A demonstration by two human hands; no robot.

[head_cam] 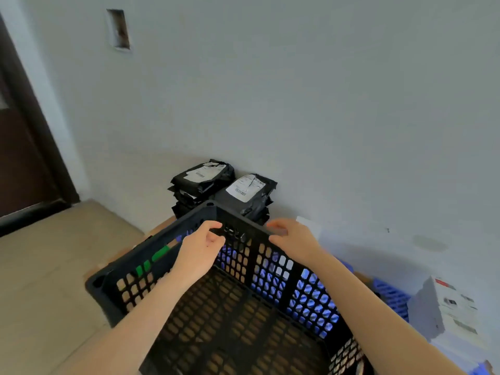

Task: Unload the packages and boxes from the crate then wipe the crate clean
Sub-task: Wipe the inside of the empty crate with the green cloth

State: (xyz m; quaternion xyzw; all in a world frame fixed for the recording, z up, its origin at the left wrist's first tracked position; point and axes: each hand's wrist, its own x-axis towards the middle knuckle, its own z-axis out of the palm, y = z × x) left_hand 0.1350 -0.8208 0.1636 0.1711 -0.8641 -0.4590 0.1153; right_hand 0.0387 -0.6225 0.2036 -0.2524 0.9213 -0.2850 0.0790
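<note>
Crate in left hand, right hand

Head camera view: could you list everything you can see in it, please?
Black perforated plastic crate: one, black, centre, nothing inside.
Black plastic mailer packages with white labels: two stacks, black, against the wall behind the crate.
White cardboard box: one, white, right.
Blue slatted plastic item: one, blue, right, beside the box.
Dark brown door: one, left edge.
Left hand: one, fingers curled over the crate's far rim.
Right hand: one, grips the same rim.
</note>
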